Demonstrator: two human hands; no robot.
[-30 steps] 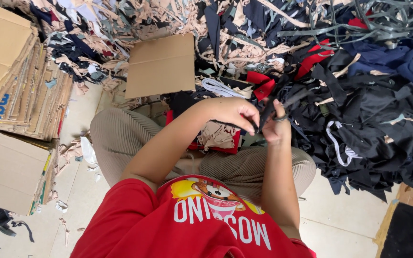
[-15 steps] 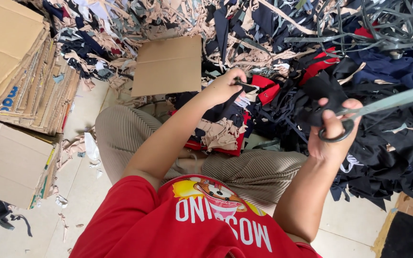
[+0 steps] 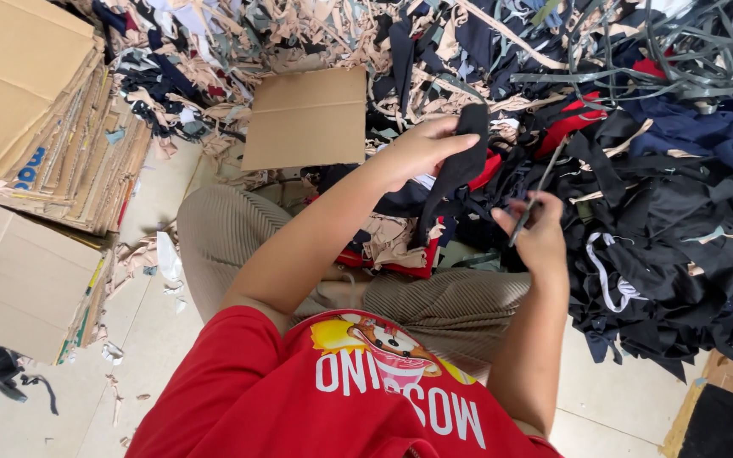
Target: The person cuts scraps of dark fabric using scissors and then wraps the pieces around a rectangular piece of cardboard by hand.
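Note:
My left hand [image 3: 422, 148] is raised over my lap and pinches a black fabric strip [image 3: 460, 161] that hangs down from my fingers. My right hand [image 3: 540, 237] is just right of and below it, gripping a pair of dark scissors [image 3: 538, 191] whose blades point up toward the strip. The blades are near the strip; I cannot tell if they touch it. I sit in a red shirt [image 3: 358, 399] and beige ribbed trousers [image 3: 231, 246], with red and tan scraps [image 3: 392, 246] on my lap.
A large heap of black, navy and red fabric offcuts [image 3: 663, 212] fills the right and top. A flat cardboard sheet [image 3: 307, 119] lies ahead. Stacked flattened cardboard boxes [image 3: 36, 127] stand at the left on a pale tiled floor [image 3: 146, 322].
My right hand has swung in from the right with the scissors and now sits close to the left hand. The left hand has lifted the black strip higher.

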